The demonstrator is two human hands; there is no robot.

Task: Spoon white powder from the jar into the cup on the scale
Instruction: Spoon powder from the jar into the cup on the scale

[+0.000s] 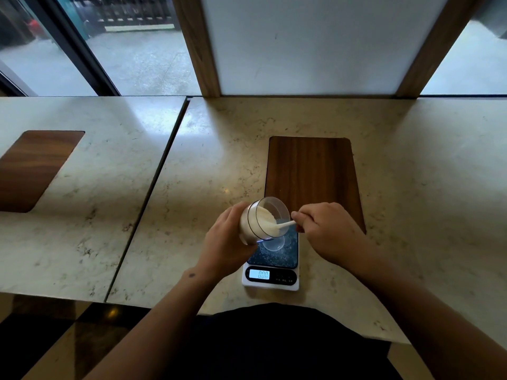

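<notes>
My left hand (225, 237) grips a clear jar (260, 219) of white powder, tilted so its mouth faces right, held above the scale (271, 266). My right hand (326, 229) pinches a small white spoon (285, 224) whose bowl reaches into the jar's mouth and touches the powder. Under the jar, a small clear cup (273, 244) stands on the scale's dark speckled platform, partly hidden by the jar. The lit display (259, 274) reads 0.00.
The scale sits near the front edge of a marble counter (219, 165). A wooden inlay panel (312, 171) lies just behind it, another (35, 168) at far left. A seam (162, 171) splits the counter. A wood-framed white panel (315, 45) stands behind.
</notes>
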